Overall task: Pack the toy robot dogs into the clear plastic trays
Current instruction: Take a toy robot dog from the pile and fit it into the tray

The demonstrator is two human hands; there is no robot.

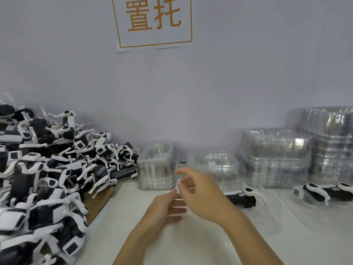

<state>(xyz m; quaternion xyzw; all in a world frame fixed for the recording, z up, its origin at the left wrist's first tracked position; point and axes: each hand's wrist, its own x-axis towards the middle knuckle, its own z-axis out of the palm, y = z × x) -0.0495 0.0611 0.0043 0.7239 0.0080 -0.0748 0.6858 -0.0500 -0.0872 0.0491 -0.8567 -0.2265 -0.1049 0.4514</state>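
Both hands over table (191, 243), empty. Left hand (164, 209) flat, fingers straight. Right hand (200, 194) above it, fingers loosely spread, blurred. Dog pile (47, 169) far left. Tray stacks (157, 167) along wall; packed dogs (242, 197) by right stacks.

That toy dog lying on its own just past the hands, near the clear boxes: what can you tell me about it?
The lone toy robot dog lies on its side on the white table, not standing. Its body looks like black plastic, with a white, rounded leg joint on top and a small white label on its flank. It rests just in front of a low stack of clear plastic trays. The right hand hovers beside it, and its wrist hides the dog's near end. Whether they touch cannot be told.
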